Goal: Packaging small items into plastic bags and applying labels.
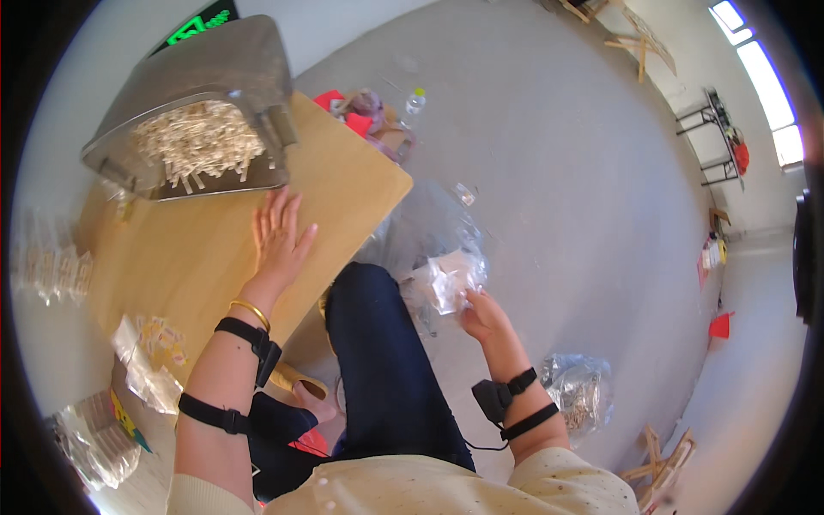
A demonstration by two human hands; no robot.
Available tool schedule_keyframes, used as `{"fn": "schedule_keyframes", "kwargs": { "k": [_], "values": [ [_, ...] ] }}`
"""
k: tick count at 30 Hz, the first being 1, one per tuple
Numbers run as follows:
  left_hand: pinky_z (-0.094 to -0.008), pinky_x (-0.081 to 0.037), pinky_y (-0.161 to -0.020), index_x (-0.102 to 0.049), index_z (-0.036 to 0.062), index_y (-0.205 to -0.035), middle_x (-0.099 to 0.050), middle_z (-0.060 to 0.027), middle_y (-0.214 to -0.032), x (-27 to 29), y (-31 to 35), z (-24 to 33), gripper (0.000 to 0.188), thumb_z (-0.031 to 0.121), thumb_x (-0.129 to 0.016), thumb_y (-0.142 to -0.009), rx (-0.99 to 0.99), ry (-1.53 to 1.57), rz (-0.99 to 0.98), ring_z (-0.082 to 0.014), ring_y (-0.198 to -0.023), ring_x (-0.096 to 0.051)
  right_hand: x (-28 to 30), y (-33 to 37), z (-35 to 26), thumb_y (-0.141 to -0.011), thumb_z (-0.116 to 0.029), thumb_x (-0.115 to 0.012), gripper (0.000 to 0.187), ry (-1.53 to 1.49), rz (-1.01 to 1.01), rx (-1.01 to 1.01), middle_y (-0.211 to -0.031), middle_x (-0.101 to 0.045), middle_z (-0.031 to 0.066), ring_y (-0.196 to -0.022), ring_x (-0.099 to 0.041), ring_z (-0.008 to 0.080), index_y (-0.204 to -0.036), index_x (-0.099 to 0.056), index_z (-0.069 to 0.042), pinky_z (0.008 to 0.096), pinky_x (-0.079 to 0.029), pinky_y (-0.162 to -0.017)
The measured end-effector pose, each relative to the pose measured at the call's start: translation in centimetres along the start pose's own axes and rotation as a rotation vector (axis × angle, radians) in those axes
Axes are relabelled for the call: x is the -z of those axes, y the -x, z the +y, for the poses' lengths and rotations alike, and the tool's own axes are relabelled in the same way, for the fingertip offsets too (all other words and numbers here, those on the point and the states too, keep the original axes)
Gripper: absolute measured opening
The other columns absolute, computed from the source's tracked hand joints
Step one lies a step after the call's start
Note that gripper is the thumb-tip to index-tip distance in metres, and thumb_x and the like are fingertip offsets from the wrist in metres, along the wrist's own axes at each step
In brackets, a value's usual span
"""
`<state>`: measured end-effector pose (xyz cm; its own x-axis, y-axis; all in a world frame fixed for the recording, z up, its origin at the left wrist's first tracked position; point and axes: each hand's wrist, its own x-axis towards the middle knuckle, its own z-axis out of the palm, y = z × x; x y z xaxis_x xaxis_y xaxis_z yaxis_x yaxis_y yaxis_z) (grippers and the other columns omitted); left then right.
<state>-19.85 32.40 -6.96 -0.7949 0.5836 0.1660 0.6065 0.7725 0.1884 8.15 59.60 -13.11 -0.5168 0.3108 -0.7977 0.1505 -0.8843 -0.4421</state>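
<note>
My left hand (281, 236) lies flat on the wooden table (360, 172), fingers stretched out and holding nothing. Its fingertips come close to the lower lip of a grey bin (232, 51), which is tipped toward me. Inside the bin is a heap of small pale strip-like pieces (197, 137). Out past the table's right edge, my right hand (485, 316) pinches a clear plastic packet (455, 276) with something whitish in it; the contents are blurred by glare. Behind the packet is a large clear plastic bag (429, 215).
Several clear packets (56, 270) line the table's far left side, and small printed slips (160, 341) lie near its front. A silvery clear bag of pieces (579, 395) rests on the floor at right. Beyond the table are a bottle (415, 101) and red items (359, 123).
</note>
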Motion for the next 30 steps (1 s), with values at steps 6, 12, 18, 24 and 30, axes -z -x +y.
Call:
{"fn": "schedule_keyframes", "kwargs": {
  "k": [6,12,18,24,30],
  "values": [
    [-0.0455,-0.035,-0.109,-0.052,0.0081,-0.132,-0.050,-0.0164,-0.137,4.5,8.0,0.2,0.040,0.024,-0.059,-0.096,0.107,0.670,0.051,-0.0351,-0.133,-0.044,-7.9,8.4,-0.2,-0.100,-0.003,-0.050,0.030,0.021,-0.226,0.009,-0.119,-0.062,0.0090,-0.109,-0.063,0.0214,-0.130,-0.052,-0.004,0.0355,-0.055,-0.093],
    [-0.0361,-0.049,-0.095,-0.065,0.0025,-0.114,-0.068,-0.0138,-0.111,9.5,22.9,-2.4,0.021,0.012,-0.057,-0.097,0.515,0.860,0.043,-0.0302,-0.108,-0.065,-22.3,6.2,10.9,-0.098,-0.004,-0.056,0.032,0.241,-0.609,-0.075,-0.115,-0.064,0.0076,-0.100,-0.064,0.0175,-0.130,-0.053,-0.004,0.0328,-0.055,-0.083],
    [-0.0321,-0.052,-0.091,-0.065,0.0004,-0.113,-0.072,-0.0105,-0.104,12.3,31.1,-5.3,0.020,0.009,-0.055,-0.098,0.776,0.958,0.051,-0.0201,-0.104,-0.069,-35.8,2.5,20.5,-0.091,-0.017,-0.070,0.046,0.812,-0.657,0.065,-0.115,-0.064,0.0073,-0.102,-0.063,0.0151,-0.132,-0.053,-0.006,0.0270,-0.053,-0.082],
    [-0.0340,-0.052,-0.087,-0.065,0.0012,-0.113,-0.071,-0.0109,-0.106,12.7,31.9,-5.6,0.021,0.010,-0.057,-0.097,0.772,1.001,0.162,-0.0215,-0.103,-0.067,-38.1,-1.6,21.0,-0.088,-0.034,-0.075,0.064,1.034,-0.702,0.497,-0.146,-0.040,0.0160,-0.128,-0.047,0.0275,-0.142,-0.046,-0.016,0.0386,-0.051,-0.092],
    [-0.0374,-0.049,-0.091,-0.061,0.0044,-0.119,-0.061,-0.0148,-0.114,11.8,31.3,-7.2,0.030,0.010,-0.060,-0.090,0.655,0.797,0.293,-0.0292,-0.106,-0.061,-31.8,2.8,20.2,-0.091,-0.025,-0.070,0.059,1.105,-0.709,1.026,-0.128,-0.051,0.0231,-0.117,-0.053,0.0306,-0.143,-0.046,-0.014,0.0416,-0.049,-0.093]
  ]
}}
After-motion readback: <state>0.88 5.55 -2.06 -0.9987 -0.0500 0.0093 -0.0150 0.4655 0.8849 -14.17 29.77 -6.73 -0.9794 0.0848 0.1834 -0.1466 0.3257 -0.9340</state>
